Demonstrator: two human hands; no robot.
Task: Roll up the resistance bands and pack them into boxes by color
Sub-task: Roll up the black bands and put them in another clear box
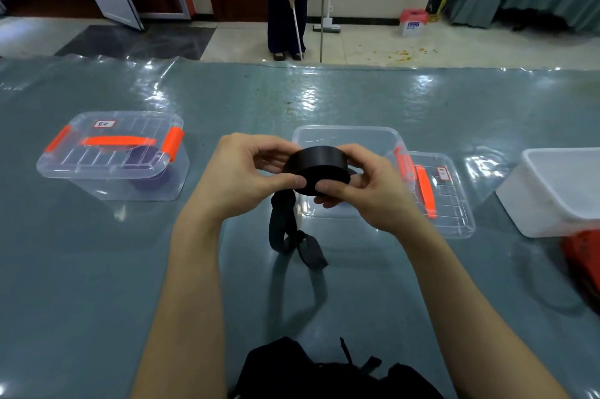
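Observation:
Both hands hold a black resistance band (316, 168), mostly wound into a thick roll, above the table. My left hand (242, 174) pinches the roll's left side with thumb on its front. My right hand (363, 186) grips its right side, thumb on the front. The band's loose tail (292, 236) hangs down, its end touching the table. Directly behind the roll stands an open clear box (347, 139). Its lid with orange handle (438, 194) lies to the right. A closed clear box (113, 155) with orange latches stands at the left; something dark purple shows inside.
A white tub (558, 191) stands at the right, with a red basket (584, 252) in front of it. Black fabric (324, 372) lies at the near edge. The table has a glossy teal cover (97, 268). Beyond the far edge a person (289, 2) mops the floor.

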